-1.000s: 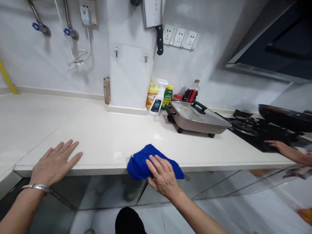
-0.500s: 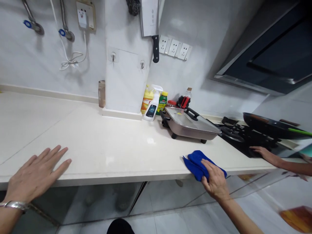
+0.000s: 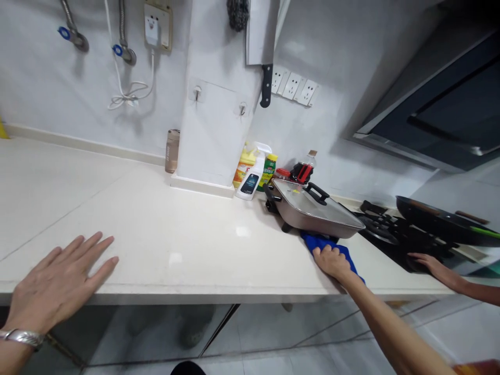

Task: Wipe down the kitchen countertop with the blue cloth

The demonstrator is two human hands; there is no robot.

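Observation:
My left hand (image 3: 64, 281) lies flat with fingers spread on the white countertop (image 3: 203, 239), near its front edge, a silver bracelet (image 3: 24, 337) around the wrist. With curled fingers my right hand (image 3: 332, 262) presses a blue cloth (image 3: 315, 242) onto the counter. The cloth's far end reaches under the near side of a lidded rectangular electric pan (image 3: 312, 219), which stands on short black feet. Part of the cloth is hidden beneath my hand and the pan.
Bottles, among them a white spray bottle (image 3: 253, 177), stand behind the pan. A brown bottle (image 3: 172, 151) is by the pillar. A cleaver (image 3: 266, 83) hangs on the wall. At right, another person's hand (image 3: 429, 264) rests by the gas stove (image 3: 385, 234), below a wok (image 3: 441, 219).
My right hand has pushed the blue cloth from the counter's front edge inward, up to and partly under the pan. My left hand stays in place. The view has shifted slightly.

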